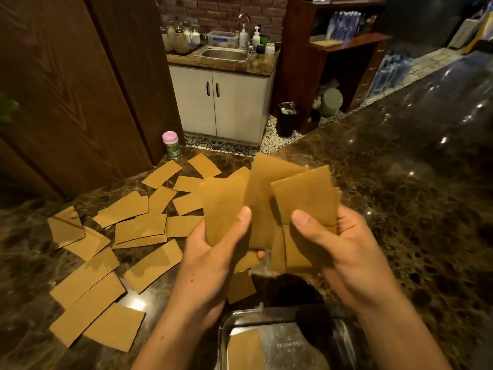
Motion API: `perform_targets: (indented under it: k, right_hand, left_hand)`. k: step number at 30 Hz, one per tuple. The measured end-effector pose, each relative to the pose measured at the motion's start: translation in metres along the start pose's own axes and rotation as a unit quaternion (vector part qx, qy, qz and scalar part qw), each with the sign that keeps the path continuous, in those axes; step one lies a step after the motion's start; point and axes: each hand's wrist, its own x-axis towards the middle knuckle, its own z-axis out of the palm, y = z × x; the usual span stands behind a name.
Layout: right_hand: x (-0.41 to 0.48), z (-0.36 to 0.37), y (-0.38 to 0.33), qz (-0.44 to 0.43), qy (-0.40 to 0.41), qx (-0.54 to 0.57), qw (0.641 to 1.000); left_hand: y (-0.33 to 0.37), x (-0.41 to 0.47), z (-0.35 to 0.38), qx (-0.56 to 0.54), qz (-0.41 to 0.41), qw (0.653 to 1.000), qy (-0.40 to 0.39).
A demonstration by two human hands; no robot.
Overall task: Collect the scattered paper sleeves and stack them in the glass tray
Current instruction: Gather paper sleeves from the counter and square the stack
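I hold a fanned bunch of brown paper sleeves [269, 193] in both hands above the dark marble counter. My left hand [213, 252] grips the left part of the bunch, thumb on top. My right hand [344, 249] pinches the right part, thumb on the front sleeve. Several more sleeves [133, 228] lie scattered flat on the counter to the left. The glass tray [346, 332] sits at the near edge below my hands, with a sleeve [245, 351] lying inside it at its left.
A small jar with a pink lid [171, 144] stands at the counter's far left edge beside a dark wooden panel [69, 84]. The marble counter [413, 182] stretches away to the right. Beyond it are a sink cabinet [221, 102] and a black bin [286, 118].
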Motion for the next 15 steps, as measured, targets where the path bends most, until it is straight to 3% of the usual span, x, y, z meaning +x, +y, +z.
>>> perform_targets:
  k: [2,5,8,10,12,13,15]
  right_hand:
    - [0.001,-0.008,-0.006,-0.127,-0.036,-0.124,0.983]
    - [0.005,-0.025,-0.016,-0.265,-0.158,-0.394,0.866]
    - [0.005,-0.033,-0.028,-0.256,-0.249,-0.580,0.733]
    - [0.003,-0.035,-0.038,-0.233,-0.273,-0.629,0.689]
    - [0.000,-0.037,-0.051,-0.195,-0.294,-0.644,0.679]
    - [-0.001,-0.038,-0.058,-0.160,-0.304,-0.634,0.693]
    - [0.002,-0.043,-0.069,-0.069,-0.319,-0.562,0.760]
  left_hand:
    - [0.003,-0.002,-0.001,-0.026,-0.050,0.998,-0.023]
    - [0.010,-0.005,-0.003,-0.081,-0.100,0.990,-0.049]
    - [0.014,-0.009,-0.008,-0.078,-0.114,0.988,-0.071]
    - [0.012,-0.009,-0.008,-0.030,-0.096,0.990,-0.096]
    - [0.009,-0.009,-0.008,-0.040,-0.087,0.990,-0.105]
    - [0.008,-0.010,-0.009,-0.059,-0.090,0.989,-0.105]
    - [0.006,-0.010,-0.007,-0.090,-0.092,0.986,-0.106]
